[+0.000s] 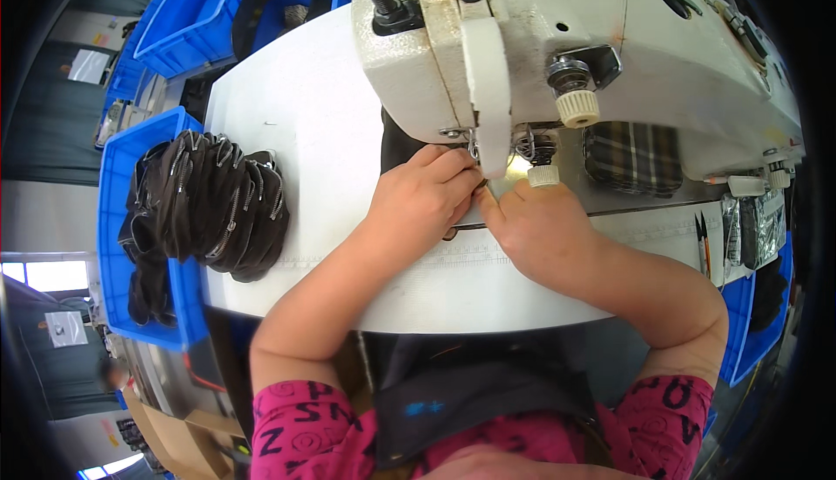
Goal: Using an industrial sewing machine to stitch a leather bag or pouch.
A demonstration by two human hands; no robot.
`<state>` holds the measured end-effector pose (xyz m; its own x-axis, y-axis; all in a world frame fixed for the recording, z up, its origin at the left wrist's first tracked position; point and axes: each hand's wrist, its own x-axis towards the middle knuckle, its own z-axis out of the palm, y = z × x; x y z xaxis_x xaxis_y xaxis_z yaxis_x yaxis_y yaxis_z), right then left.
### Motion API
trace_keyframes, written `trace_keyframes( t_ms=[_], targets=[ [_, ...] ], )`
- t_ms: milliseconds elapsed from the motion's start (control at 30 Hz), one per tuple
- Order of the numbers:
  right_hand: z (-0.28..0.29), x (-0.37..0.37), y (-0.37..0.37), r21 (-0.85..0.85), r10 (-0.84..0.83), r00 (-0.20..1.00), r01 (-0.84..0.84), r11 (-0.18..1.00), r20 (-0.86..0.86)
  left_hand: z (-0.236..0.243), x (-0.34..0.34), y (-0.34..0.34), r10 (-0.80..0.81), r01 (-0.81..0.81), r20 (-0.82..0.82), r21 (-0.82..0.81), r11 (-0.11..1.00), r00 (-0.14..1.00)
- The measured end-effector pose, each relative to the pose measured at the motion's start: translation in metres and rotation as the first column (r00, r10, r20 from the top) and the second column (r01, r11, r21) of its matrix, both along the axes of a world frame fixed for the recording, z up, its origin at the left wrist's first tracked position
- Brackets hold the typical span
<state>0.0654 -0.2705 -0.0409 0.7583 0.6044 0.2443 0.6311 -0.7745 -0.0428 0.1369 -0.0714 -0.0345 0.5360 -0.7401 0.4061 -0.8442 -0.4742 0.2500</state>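
A white sewing machine (488, 62) stands over the table, and both my hands are together at its needle area. My left hand (420, 197) is closed, fingertips pressed on a dark fabric piece (398, 142) just left of the presser foot. From the right, my right hand (542, 229) meets it with curled fingers and the thumb pointing at the left fingertips, pinching the same fabric. Most of that fabric is hidden under the hands and the machine head. A small dark edge of it shows below my left fingers.
A pile of dark zippered fabric pieces (222, 201) spills from a blue bin (109, 219) onto the white table (305, 97) at left. Plaid fabric (633, 158) lies under the machine arm. Dark pointed tools (704, 245) and a blue bin (740, 332) are at right.
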Motion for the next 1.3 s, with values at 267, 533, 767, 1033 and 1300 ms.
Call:
trace_keyframes(
  t_ms=[267,533,767,1033,1300],
  targets=[
    [-0.005,0.008,-0.004,-0.023,-0.052,0.998,0.053,0.998,0.026,-0.002,0.003,-0.005,0.070,-0.071,0.029,0.041,0.997,0.997],
    [-0.009,0.008,-0.002,-0.030,-0.064,0.994,0.066,0.997,0.085,0.002,0.004,-0.002,0.063,-0.069,0.070,0.086,0.994,0.996],
    [-0.009,0.010,-0.006,-0.052,-0.036,0.995,0.041,0.998,0.095,0.001,0.009,0.005,0.017,-0.021,0.066,0.067,0.998,0.998],
    [-0.009,0.011,-0.004,-0.003,-0.017,0.996,0.018,1.000,0.089,-0.001,0.017,0.007,-0.023,0.023,-0.001,0.021,1.000,1.000],
    [-0.012,0.011,-0.005,-0.019,-0.030,0.998,0.031,0.999,0.061,0.005,0.017,0.004,-0.023,0.027,-0.132,0.028,0.999,0.991]
  ],
)
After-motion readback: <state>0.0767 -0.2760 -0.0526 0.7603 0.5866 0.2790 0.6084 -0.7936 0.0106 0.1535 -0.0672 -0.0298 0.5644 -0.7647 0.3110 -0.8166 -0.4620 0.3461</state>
